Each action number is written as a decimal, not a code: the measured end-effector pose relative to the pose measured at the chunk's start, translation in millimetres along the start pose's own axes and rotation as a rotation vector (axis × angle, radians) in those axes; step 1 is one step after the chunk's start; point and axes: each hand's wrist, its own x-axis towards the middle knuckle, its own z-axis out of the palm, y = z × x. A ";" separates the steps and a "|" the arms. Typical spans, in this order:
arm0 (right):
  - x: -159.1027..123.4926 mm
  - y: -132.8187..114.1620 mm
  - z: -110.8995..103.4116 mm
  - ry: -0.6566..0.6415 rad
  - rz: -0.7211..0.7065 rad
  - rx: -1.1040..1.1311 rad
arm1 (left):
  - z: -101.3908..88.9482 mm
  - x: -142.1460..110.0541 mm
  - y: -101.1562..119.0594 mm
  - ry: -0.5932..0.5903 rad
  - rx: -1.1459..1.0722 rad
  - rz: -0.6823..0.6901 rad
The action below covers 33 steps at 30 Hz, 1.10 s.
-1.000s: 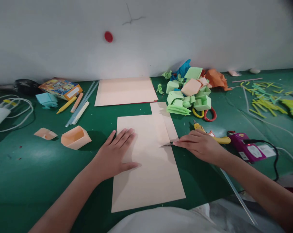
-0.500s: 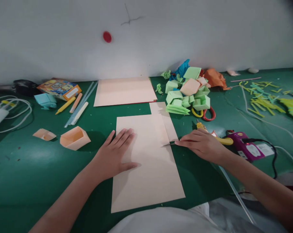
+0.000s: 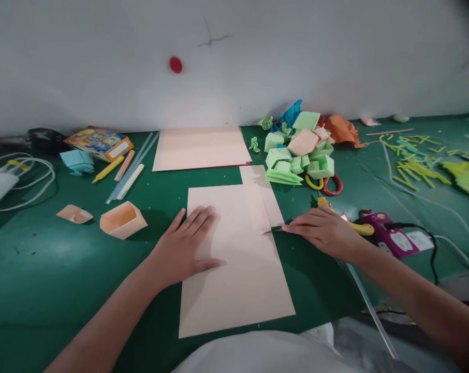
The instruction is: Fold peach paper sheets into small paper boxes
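A pale peach sheet of paper (image 3: 238,290) lies in front of me on the green table. My left hand (image 3: 188,248) rests flat on its left half, fingers spread. In my right hand (image 3: 322,230) is a slim, dark, pointed blade (image 3: 273,229), pinched between thumb and fingers; its handle is hidden. The blade's tip lies over the sheet's right edge. A narrower peach strip (image 3: 273,199) shows beyond that edge, at the upper right. Behind my right hand sits a glue gun (image 3: 362,228) with a yellow handle, partly covered.
More peach sheets (image 3: 201,147) lie by the wall. Folded paper boxes (image 3: 302,142) are heaped at right, over scissors (image 3: 333,184). A purple power strip (image 3: 392,233) with cables stands further right. An open peach box (image 3: 123,221), glue sticks (image 3: 131,181) and a yellow pen (image 3: 108,169) lie left.
The view has shifted slightly. Both hands hold nearly the same places, with the left still flat on the paper and the right still gripping the blade.
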 end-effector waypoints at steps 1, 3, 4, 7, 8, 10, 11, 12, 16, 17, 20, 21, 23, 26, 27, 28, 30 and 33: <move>-0.2 -0.3 -0.5 -0.006 0.000 -0.001 | -0.2 0.0 0.1 0.004 -0.003 0.001; -0.7 -0.8 -1.4 -0.024 0.001 -0.005 | -0.2 0.0 0.3 0.021 -0.011 0.003; -1.0 -0.9 -1.7 -0.031 0.002 -0.005 | 0.0 0.0 0.4 0.030 -0.013 0.003; -1.8 -0.7 -1.5 -0.029 0.003 -0.010 | 0.9 -0.1 0.1 0.035 -0.012 0.002; -2.0 -0.6 -1.3 -0.026 0.004 -0.013 | 1.3 -0.1 0.0 0.032 -0.011 0.001; -2.0 -0.7 -1.0 -0.024 0.007 -0.020 | 1.7 -0.4 -0.5 0.025 -0.010 0.001; -2.0 -0.9 -0.9 -0.023 0.008 -0.023 | 1.8 -0.5 -0.7 0.023 -0.011 0.001; -1.9 -1.1 -0.8 -0.023 0.010 -0.025 | 1.8 -0.6 -0.9 0.024 -0.012 0.002; -2.2 -1.1 0.4 -0.017 0.016 -0.021 | 0.5 -0.9 -1.2 0.029 -0.005 0.013; -2.6 -0.9 1.1 -0.013 0.019 -0.019 | 0.0 -0.9 -1.1 0.030 -0.002 0.016; -3.6 -0.2 2.9 0.002 0.032 -0.016 | -0.8 -1.2 -0.8 0.027 0.004 0.020; -3.8 -0.1 3.1 0.003 0.038 -0.013 | -0.8 -1.5 -0.9 0.025 0.008 0.018; -3.7 -0.4 3.0 0.001 0.046 -0.004 | -0.2 -2.5 -1.6 0.025 0.015 0.013; -2.6 -1.2 1.7 -0.004 0.049 0.004 | 0.7 -5.4 -4.1 0.023 0.024 0.006; -2.1 -1.4 1.2 -0.005 0.049 0.005 | 0.9 -6.6 -5.1 0.020 0.026 0.003; -1.7 -1.6 0.8 -0.009 0.050 0.006 | 0.9 -7.8 -6.0 0.016 0.027 0.000; -1.1 -1.9 0.2 -0.015 0.052 0.008 | 0.9 -9.7 -7.2 0.013 0.023 -0.008; -0.9 -2.3 -0.2 -0.017 0.058 0.015 | 1.1 -10.8 -8.1 0.016 0.010 -0.013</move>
